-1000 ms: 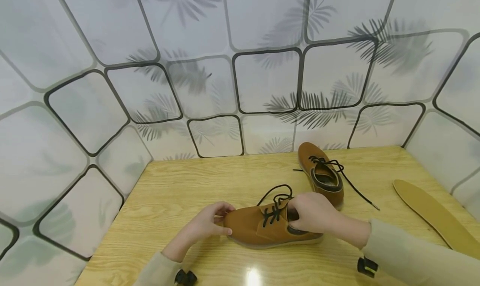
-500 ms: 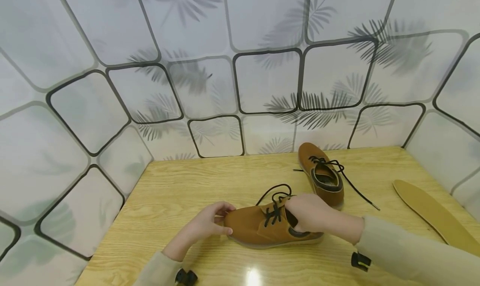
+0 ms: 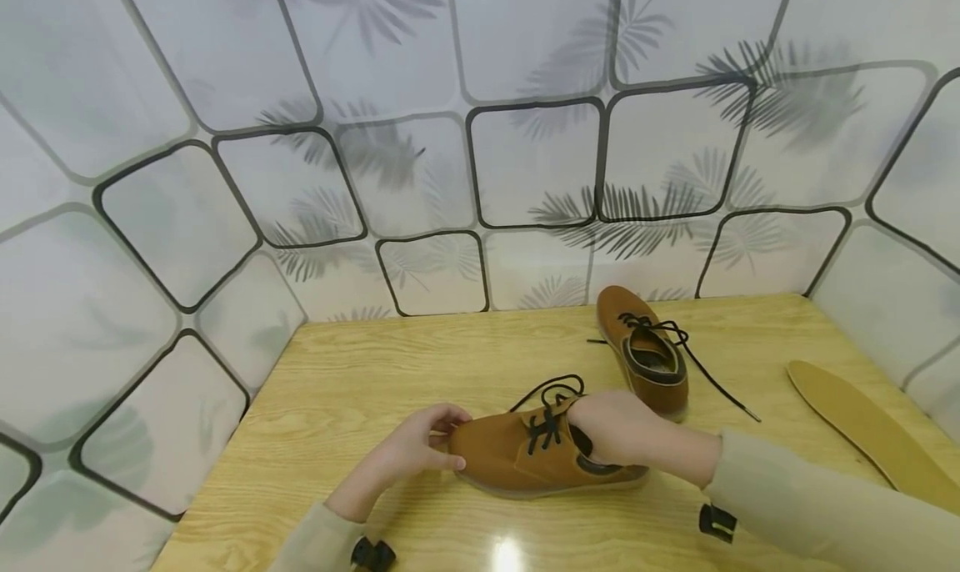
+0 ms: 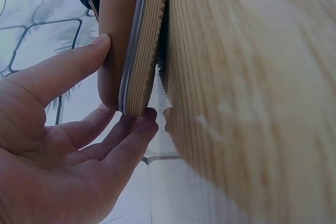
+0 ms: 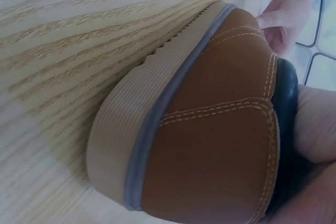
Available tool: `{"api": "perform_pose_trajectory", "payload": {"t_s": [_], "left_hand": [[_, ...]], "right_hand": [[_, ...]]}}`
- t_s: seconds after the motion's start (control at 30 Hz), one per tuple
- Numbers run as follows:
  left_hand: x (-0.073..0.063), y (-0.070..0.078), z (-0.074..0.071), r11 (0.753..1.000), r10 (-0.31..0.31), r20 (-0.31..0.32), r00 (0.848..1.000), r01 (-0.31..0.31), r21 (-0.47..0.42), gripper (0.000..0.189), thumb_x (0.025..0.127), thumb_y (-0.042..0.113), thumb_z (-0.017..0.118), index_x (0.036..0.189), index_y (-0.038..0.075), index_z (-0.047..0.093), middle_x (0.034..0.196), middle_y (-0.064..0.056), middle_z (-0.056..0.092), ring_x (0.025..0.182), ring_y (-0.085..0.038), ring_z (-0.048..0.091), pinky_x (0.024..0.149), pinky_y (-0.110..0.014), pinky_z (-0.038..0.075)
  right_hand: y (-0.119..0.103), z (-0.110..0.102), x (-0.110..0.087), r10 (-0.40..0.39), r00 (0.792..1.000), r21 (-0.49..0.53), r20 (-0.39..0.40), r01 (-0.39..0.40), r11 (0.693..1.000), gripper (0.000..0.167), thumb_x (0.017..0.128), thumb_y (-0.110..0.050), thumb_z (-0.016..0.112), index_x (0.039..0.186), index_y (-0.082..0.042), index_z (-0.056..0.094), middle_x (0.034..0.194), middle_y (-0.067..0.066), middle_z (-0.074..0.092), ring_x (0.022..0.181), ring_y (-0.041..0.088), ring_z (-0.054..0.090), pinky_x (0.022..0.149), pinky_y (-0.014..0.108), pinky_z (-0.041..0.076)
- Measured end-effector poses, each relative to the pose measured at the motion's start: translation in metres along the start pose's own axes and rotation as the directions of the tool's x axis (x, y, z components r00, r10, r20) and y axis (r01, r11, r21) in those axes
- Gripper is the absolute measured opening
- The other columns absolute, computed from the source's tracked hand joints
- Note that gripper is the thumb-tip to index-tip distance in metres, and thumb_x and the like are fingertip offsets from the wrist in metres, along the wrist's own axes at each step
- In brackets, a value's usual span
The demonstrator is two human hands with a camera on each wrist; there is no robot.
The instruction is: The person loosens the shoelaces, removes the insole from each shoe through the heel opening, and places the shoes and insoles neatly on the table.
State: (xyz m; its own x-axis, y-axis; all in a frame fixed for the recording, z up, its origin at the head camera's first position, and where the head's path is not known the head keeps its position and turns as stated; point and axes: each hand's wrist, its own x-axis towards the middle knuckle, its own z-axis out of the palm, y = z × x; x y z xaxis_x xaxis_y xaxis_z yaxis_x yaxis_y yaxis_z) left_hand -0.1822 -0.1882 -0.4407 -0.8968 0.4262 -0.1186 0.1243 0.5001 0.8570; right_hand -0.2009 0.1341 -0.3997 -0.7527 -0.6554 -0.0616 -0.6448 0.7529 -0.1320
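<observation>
A brown lace-up shoe (image 3: 495, 447) with black laces sits on the wooden table, its toe to the left. My left hand (image 3: 408, 451) holds the toe. In the left wrist view, the thumb of that left hand (image 4: 58, 145) lies on the brown upper while the fingers curve round the front of the sole. My right hand (image 3: 618, 430) reaches into the shoe's opening, and its fingers are hidden inside. The right wrist view shows the stitched heel (image 5: 210, 161) and ridged sole up close, with part of the right hand (image 5: 317, 124) over the dark collar.
A second brown shoe (image 3: 662, 390) stands behind the right hand, with a loose black lace (image 3: 720, 383) trailing to the right. A tan insole (image 3: 870, 422) lies near the right edge of the wooden table (image 3: 360, 363). Patterned wall covering (image 3: 525, 163) rises behind and at both sides.
My right hand has shifted slightly left inside the shoe, and its forearm has moved left too. The lace loop on top has moved a little. The left hand holds still.
</observation>
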Motion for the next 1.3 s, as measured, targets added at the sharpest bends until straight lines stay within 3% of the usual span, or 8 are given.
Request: {"api": "perform_pose_trajectory", "payload": {"t_s": [0.2, 0.43, 0.6, 0.73, 0.93, 1.07, 1.23, 1.3], "left_hand": [[0.0, 0.0, -0.001, 1.0, 0.003, 0.005, 1.0, -0.003, -0.001, 0.051, 0.089, -0.002, 0.083, 0.135, -0.004, 0.061, 0.137, -0.021, 0.064, 0.128, -0.04, 0.061, 0.111, -0.052, 0.056], [0.0, 0.0, 0.0, 1.0, -0.001, 0.004, 1.0, 0.001, -0.006, 0.051, 0.089, -0.002, 0.083, 0.134, -0.004, 0.061, 0.137, -0.02, 0.064, 0.128, -0.039, 0.061, 0.111, -0.05, 0.056], [0.001, 0.0, 0.001, 1.0, 0.006, 0.009, 1.0, -0.006, -0.01, 0.051, 0.089, -0.002, 0.083, 0.134, -0.004, 0.061, 0.136, -0.021, 0.064, 0.128, -0.039, 0.061, 0.11, -0.05, 0.057], [0.0, 0.0, -0.001, 1.0, 0.011, 0.006, 1.0, -0.011, -0.005, 0.051, 0.089, -0.002, 0.083, 0.134, -0.004, 0.061, 0.136, -0.021, 0.064, 0.127, -0.039, 0.061, 0.109, -0.049, 0.058], [0.0, -0.002, -0.002, 1.0, 0.029, 0.006, 1.0, -0.029, -0.001, 0.051, 0.088, -0.002, 0.084, 0.134, -0.004, 0.061, 0.136, -0.022, 0.064, 0.126, -0.039, 0.062, 0.107, -0.046, 0.059], [-0.001, -0.003, -0.002, 1.0, 0.031, 0.011, 0.999, -0.031, 0.0, 0.051, 0.088, -0.001, 0.084, 0.134, -0.004, 0.061, 0.136, -0.022, 0.064, 0.125, -0.038, 0.062, 0.107, -0.046, 0.059], [0.0, -0.002, -0.002, 1.0, 0.024, 0.011, 1.0, -0.024, 0.001, 0.051, 0.088, -0.001, 0.084, 0.134, -0.004, 0.061, 0.135, -0.022, 0.065, 0.125, -0.038, 0.062, 0.107, -0.048, 0.059], [0.001, -0.002, -0.002, 1.0, 0.02, 0.01, 1.0, -0.02, 0.002, 0.051, 0.088, -0.001, 0.084, 0.134, -0.004, 0.062, 0.135, -0.021, 0.065, 0.125, -0.038, 0.062, 0.106, -0.048, 0.059]], "right_hand": [[0.006, -0.001, 0.001, -0.052, 0.999, 0.091, 0.017, 0.05, 0.995, 0.046, 0.077, 0.005, 0.08, 0.061, -0.022, 0.046, 0.058, -0.012, 0.04, 0.056, 0.006, 0.033, 0.051, 0.022, 0.027], [0.008, -0.01, 0.003, -0.155, 0.982, 0.081, 0.108, 0.147, 0.986, 0.051, 0.08, 0.008, 0.079, 0.062, -0.022, 0.042, 0.061, -0.012, 0.036, 0.056, 0.004, 0.03, 0.051, 0.019, 0.026], [0.009, -0.015, 0.004, -0.19, 0.97, 0.11, 0.15, 0.175, 0.978, 0.063, 0.081, 0.014, 0.073, 0.061, -0.025, 0.027, 0.059, -0.012, 0.016, 0.055, 0.005, 0.017, 0.052, 0.019, 0.017], [0.015, -0.012, 0.003, -0.234, 0.968, 0.119, 0.088, 0.223, 0.968, 0.06, 0.082, 0.009, 0.071, 0.059, -0.025, 0.026, 0.059, -0.014, 0.014, 0.055, 0.004, 0.015, 0.053, 0.019, 0.016], [0.023, -0.004, 0.0, -0.304, 0.951, 0.035, -0.052, 0.305, 0.952, 0.04, 0.089, -0.009, 0.078, 0.065, -0.026, 0.052, 0.063, -0.018, 0.044, 0.059, -0.002, 0.033, 0.055, 0.017, 0.03], [0.026, 0.0, -0.005, -0.364, 0.921, -0.043, -0.141, 0.362, 0.931, 0.03, 0.092, -0.014, 0.081, 0.074, -0.025, 0.06, 0.071, -0.016, 0.053, 0.063, -0.003, 0.039, 0.056, 0.015, 0.036], [0.026, 0.003, -0.008, -0.443, 0.861, -0.199, -0.25, 0.402, 0.894, 0.023, 0.09, -0.018, 0.086, 0.08, -0.024, 0.065, 0.078, -0.014, 0.06, 0.07, 0.0, 0.052, 0.063, 0.018, 0.049], [0.027, 0.002, -0.009, -0.444, 0.853, -0.214, -0.274, 0.396, 0.893, 0.022, 0.089, -0.022, 0.087, 0.081, -0.024, 0.066, 0.079, -0.014, 0.062, 0.072, 0.001, 0.057, 0.065, 0.019, 0.053]]}}
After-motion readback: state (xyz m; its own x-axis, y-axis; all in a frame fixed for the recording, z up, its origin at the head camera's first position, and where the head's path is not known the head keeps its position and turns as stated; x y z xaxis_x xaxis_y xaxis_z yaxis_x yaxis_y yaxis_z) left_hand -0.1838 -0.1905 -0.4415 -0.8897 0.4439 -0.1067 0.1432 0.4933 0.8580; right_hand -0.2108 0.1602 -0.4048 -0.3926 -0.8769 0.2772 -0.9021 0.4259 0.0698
